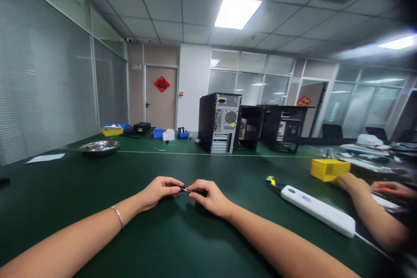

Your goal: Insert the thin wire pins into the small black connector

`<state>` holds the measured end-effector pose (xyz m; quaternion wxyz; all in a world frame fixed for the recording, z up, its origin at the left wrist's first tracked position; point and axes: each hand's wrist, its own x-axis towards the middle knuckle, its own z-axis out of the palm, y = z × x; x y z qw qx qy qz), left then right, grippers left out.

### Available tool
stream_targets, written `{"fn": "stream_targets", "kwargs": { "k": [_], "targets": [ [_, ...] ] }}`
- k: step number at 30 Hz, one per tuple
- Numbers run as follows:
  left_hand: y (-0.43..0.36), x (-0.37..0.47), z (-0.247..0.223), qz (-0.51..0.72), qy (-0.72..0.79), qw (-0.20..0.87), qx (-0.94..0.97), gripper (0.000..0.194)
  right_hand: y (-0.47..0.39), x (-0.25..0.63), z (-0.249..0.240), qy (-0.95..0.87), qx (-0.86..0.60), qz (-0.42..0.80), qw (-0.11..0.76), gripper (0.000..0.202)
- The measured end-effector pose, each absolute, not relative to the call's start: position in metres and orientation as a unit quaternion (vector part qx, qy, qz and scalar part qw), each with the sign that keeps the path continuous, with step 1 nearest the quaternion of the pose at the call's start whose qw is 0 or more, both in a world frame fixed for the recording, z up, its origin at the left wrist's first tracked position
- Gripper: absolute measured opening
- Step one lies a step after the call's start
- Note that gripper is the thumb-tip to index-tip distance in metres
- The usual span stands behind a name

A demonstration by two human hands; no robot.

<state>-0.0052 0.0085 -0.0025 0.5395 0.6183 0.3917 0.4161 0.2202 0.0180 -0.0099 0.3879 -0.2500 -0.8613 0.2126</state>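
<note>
My left hand (162,191) and my right hand (209,197) meet just above the green table (146,243), near the middle of the view. Between their fingertips is a small, thin, dark and metallic piece (185,190). The fingers of my left hand pinch its left end. My right hand's thumb and fingers close on its right side, where a dark part shows beneath the fingers. What the piece is cannot be made out. A bracelet is on my left wrist.
A white power strip (317,210) lies to the right, beside another person's hands (356,186) and a yellow bin (329,169). Computer cases (223,124) stand behind. A metal bowl (100,147) and paper (45,158) lie far left.
</note>
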Motion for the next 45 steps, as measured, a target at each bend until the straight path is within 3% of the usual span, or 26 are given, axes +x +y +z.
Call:
{"fn": "stream_targets", "kwargs": {
  "k": [31,45],
  "targets": [
    [0.010,-0.008,-0.004,0.410,0.383,0.549,0.619,0.033,0.017,0.221,-0.011,-0.842,-0.265,0.277,0.381,0.026],
    [0.010,0.003,-0.007,0.422,0.412,0.483,0.647,0.033,0.011,0.214,-0.009,-0.874,-0.362,0.063,0.318,0.020]
  ]
}}
